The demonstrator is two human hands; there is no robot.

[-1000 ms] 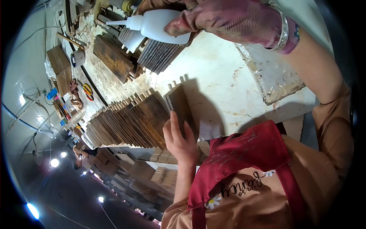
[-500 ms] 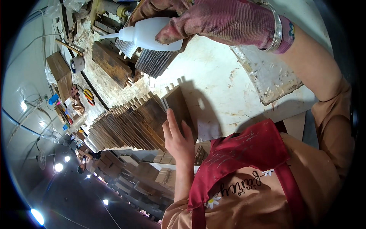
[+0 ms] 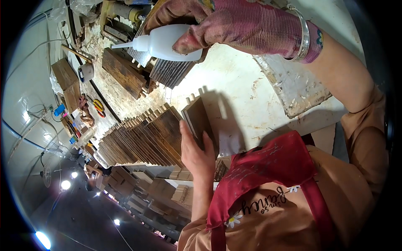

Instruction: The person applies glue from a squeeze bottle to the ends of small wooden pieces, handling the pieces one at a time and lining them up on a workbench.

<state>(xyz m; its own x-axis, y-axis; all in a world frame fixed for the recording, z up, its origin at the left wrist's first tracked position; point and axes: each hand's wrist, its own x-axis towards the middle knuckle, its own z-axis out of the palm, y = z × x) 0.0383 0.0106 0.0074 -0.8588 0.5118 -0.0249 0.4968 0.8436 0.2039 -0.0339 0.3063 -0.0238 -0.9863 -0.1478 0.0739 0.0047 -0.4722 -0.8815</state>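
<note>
My bare left hand [image 3: 195, 151] is closed on a dark wooden board [image 3: 202, 121], thumb on one face and fingers on the other. Two pale dowels [image 3: 190, 98] stick out of the board's far end. To its left stands a row of similar boards [image 3: 142, 136] on edge, packed close together, with dowels along their far ends. My right hand [image 3: 226, 31], in a worn pinkish glove, grips a white squeeze bottle [image 3: 169, 42] held on its side. The bottle's thin nozzle [image 3: 121, 45] points left, above more boards with dowels.
Loose dark boards [image 3: 123, 72] lie at the far left of the stained white table [image 3: 247, 121]. Scissors with yellow and orange handles [image 3: 99, 107] and a whitish cup [image 3: 86, 72] are there too. A glue-crusted sheet [image 3: 295, 85] lies on the right. Cardboard boxes [image 3: 138, 188] stand below the table edge.
The board in my left hand has shifted slightly right, widening the gap from the row, and my index finger has folded onto it. The bottle has moved slightly right and down.
</note>
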